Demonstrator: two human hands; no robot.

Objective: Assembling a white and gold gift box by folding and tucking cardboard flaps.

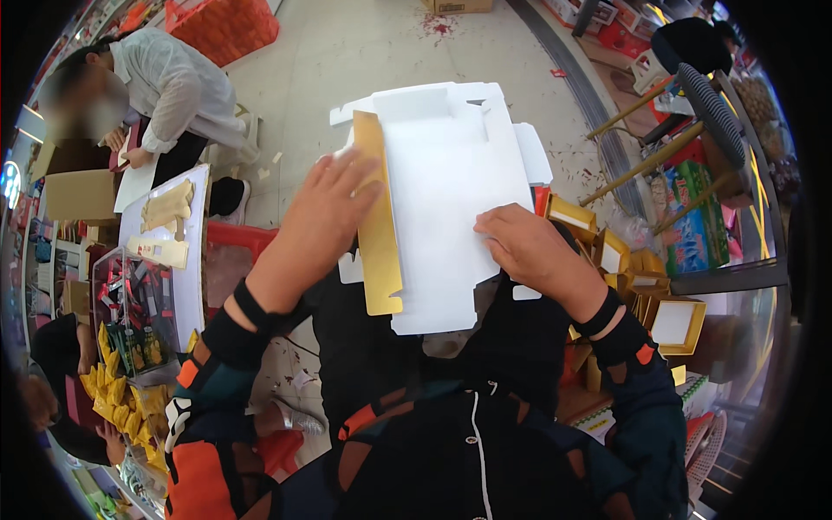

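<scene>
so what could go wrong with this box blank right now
The blank is held in the air on two grips only: the left hand on the gold flap, the right hand pinching the lower edge. A fold may go crooked, or it could slip onto the folded boxes below.

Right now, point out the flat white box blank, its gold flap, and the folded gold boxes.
flat white box blank (pixel 455 199), head view, bare white middle panel.
gold flap (pixel 379 251), head view, middle of the strip.
folded gold boxes (pixel 680 322), head view, white inside of the nearest box.
</scene>
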